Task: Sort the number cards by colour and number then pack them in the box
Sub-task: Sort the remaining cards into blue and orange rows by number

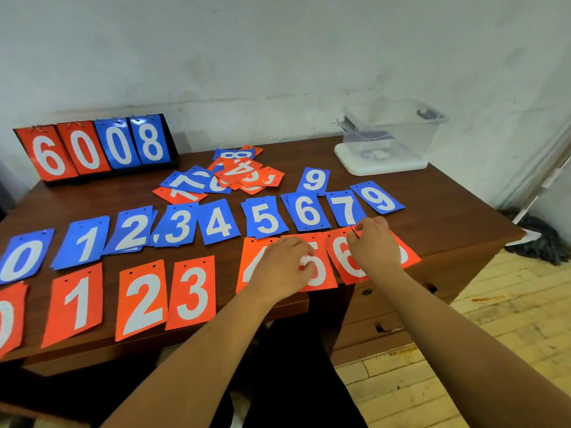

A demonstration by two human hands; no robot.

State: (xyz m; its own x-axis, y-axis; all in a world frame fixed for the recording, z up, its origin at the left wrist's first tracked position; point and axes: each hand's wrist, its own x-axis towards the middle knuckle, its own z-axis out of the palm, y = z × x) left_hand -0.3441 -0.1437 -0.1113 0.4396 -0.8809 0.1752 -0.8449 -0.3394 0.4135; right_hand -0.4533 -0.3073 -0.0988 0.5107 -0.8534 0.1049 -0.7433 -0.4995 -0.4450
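Currently left hand (281, 267) lies flat, fingers relaxed, across red 4 card (253, 257) and red 5 card (321, 273). Right hand (375, 245) pinches rightmost red card (408, 254), beside red 6 card (343, 257). Clear plastic box (401, 143) stands rear right, well apart.

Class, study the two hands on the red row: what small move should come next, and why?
Probably the right hand lets go of the red card it pinches beside the red 6; the left hand presses on the row, and the mixed pile waits.
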